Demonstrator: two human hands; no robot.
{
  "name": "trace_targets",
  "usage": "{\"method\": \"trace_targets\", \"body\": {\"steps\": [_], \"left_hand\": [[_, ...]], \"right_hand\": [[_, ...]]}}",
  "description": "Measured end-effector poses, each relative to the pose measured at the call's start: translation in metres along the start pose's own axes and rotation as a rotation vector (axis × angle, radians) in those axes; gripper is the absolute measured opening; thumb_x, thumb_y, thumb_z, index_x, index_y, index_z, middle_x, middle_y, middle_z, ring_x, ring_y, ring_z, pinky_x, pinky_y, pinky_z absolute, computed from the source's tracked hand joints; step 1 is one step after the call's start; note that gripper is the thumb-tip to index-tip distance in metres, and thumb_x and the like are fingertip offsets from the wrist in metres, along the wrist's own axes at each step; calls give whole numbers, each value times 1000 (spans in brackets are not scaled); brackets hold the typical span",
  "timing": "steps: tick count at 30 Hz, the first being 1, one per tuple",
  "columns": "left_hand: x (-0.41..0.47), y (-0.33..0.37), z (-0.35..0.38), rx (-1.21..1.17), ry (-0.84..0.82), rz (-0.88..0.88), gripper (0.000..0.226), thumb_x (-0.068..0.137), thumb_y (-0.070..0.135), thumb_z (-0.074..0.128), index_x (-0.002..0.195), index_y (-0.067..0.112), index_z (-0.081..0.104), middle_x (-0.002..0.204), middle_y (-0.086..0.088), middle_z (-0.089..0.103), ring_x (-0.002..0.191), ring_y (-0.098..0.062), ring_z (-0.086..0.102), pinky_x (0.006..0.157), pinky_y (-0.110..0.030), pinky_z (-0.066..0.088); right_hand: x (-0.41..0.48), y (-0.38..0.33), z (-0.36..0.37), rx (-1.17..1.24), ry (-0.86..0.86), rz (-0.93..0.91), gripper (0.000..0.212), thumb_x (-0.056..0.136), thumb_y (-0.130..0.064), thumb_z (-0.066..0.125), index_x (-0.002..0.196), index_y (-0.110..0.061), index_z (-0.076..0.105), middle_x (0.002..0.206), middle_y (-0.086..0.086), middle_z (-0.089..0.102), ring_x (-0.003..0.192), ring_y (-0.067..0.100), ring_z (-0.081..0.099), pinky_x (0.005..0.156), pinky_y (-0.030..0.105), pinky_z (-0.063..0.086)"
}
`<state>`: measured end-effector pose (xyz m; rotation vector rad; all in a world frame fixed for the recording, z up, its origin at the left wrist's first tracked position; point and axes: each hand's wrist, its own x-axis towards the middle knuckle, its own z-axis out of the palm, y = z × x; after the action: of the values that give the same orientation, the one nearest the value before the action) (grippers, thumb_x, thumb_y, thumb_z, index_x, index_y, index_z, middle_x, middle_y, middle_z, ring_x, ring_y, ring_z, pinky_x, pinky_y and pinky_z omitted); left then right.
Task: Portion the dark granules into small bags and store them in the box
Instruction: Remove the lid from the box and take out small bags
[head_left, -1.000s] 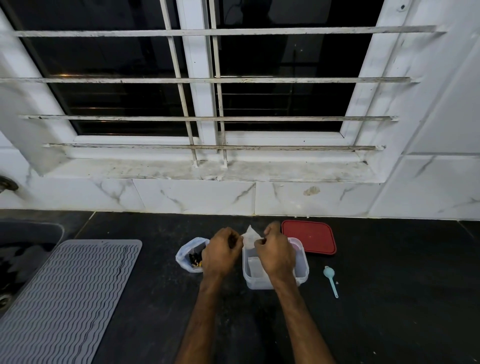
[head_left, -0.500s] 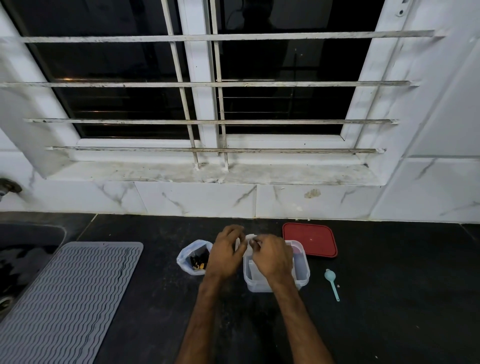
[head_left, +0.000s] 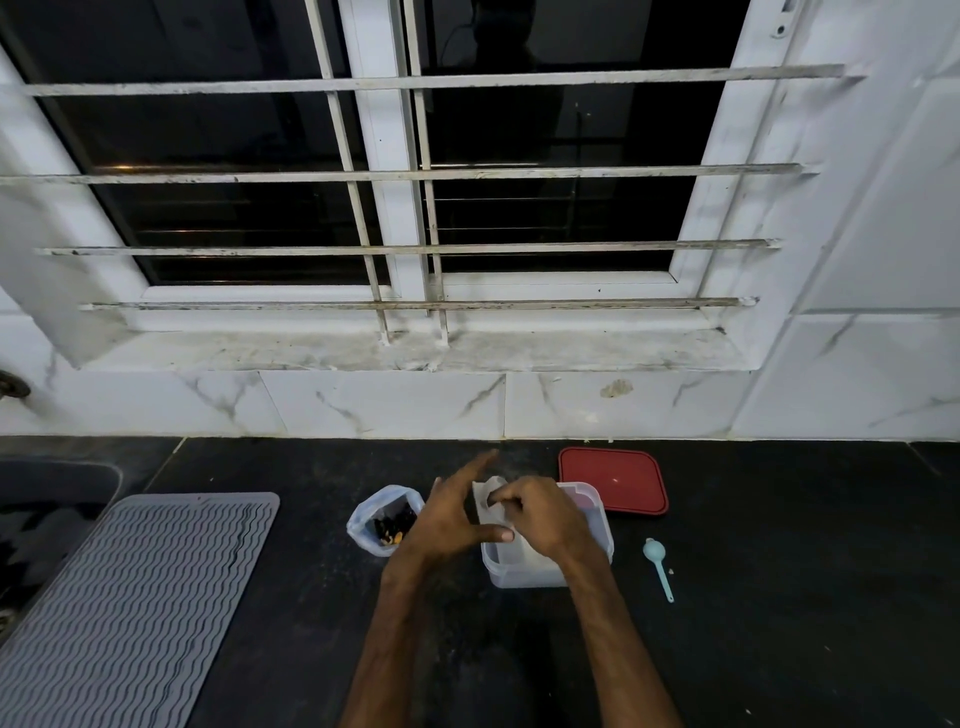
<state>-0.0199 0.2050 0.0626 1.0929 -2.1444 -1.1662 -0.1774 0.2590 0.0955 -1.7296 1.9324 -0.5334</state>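
Head view shows your right hand (head_left: 543, 514) pinching the small bag (head_left: 488, 496) with curled fingers (head_left: 503, 501) over the left end of the clear box (head_left: 550, 574). Your left hand (head_left: 452, 525) hangs spread, gripping nothing, between the box and the open sack (head_left: 363, 519) of dark granules (head_left: 395, 525). Two risks, as it looks: a one-handed pinch may let the bag's mouth gape and spill onto the counter (head_left: 779, 597), and your left wrist, close beside the sack, could tip it. Whether the small bag is sealed cannot be told
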Motion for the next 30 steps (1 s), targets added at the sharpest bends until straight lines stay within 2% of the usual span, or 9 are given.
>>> {"method": "trace_targets", "body": {"steps": [1, 3, 7, 9, 12, 15, 20, 25, 30], "left_hand": [[1, 0, 1, 65, -2, 0, 89, 64, 45, 86, 141, 42, 41, 141, 19, 52, 134, -3, 45, 120, -47, 23], [0, 2, 5, 147, 64, 1, 74, 68, 39, 85, 134, 38, 50, 134, 15, 59, 128, -7, 51, 118, -55, 21], [-3, 7, 5, 186, 189, 37, 49, 80, 36, 76, 126, 33, 60, 121, 16, 67, 117, -5, 59, 119, -57, 13], [-5, 8, 2, 173, 243, 28, 43, 82, 38, 73, 123, 33, 62, 119, 16, 68, 114, -5, 61, 120, -55, 12], [-7, 7, 1, 122, 305, 40, 48, 79, 50, 67, 124, 35, 60, 118, 22, 67, 113, -2, 61, 119, -54, 16], [-9, 5, 2, 85, 349, 60, 59, 78, 55, 58, 132, 30, 53, 117, 23, 66, 114, -2, 61, 120, -51, 15], [-10, 26, 5, 171, 304, 149, 50, 83, 36, 45, 132, 28, 53, 114, 16, 70, 114, -6, 62, 123, -47, 6], [-2, 28, 7, 321, 270, 215, 43, 87, 15, 51, 129, 19, 60, 128, 8, 65, 119, -13, 62, 122, -52, 9], [-4, 4, 10, 302, 245, 153, 57, 82, 28, 72, 136, 27, 53, 131, 8, 63, 128, -8, 53, 121, -56, 9]], "right_hand": [[-1, -1, -2, -6, -14, -8, 24, 98, -20, 57, 117, -18, 71, 115, 2, 70, 103, 17, 65, 93, 26, 50], [3, -5, -3, -42, -43, -26, 23, 96, -22, 57, 114, -18, 71, 111, 4, 70, 103, 21, 65, 93, 32, 51], [10, -13, -3, -41, -47, 90, 28, 93, -38, 62, 116, -23, 68, 111, 0, 69, 103, 20, 64, 97, 39, 51], [9, -12, -6, -49, 10, 63, 26, 95, -36, 59, 113, -21, 69, 109, 0, 69, 99, 17, 64, 94, 36, 52], [5, -9, -10, -52, 78, -11, 23, 97, -30, 57, 113, -21, 71, 110, -1, 66, 101, 15, 62, 90, 27, 50], [2, -6, -9, 86, -49, -87, 28, 96, -38, 57, 116, -24, 71, 117, -4, 65, 107, 12, 60, 91, 24, 46], [-6, -17, -1, 215, -186, -51, 48, 98, -56, 39, 130, -27, 61, 131, -6, 60, 115, 10, 57, 94, 21, 41], [-7, -17, 2, 137, -166, 28, 73, 88, -74, 21, 132, -28, 56, 133, -1, 61, 118, 18, 59, 103, 40, 47], [-5, -12, -2, 240, -147, 53, 78, 82, -80, 23, 123, -28, 64, 121, -3, 69, 108, 13, 64, 98, 38, 52]]}}
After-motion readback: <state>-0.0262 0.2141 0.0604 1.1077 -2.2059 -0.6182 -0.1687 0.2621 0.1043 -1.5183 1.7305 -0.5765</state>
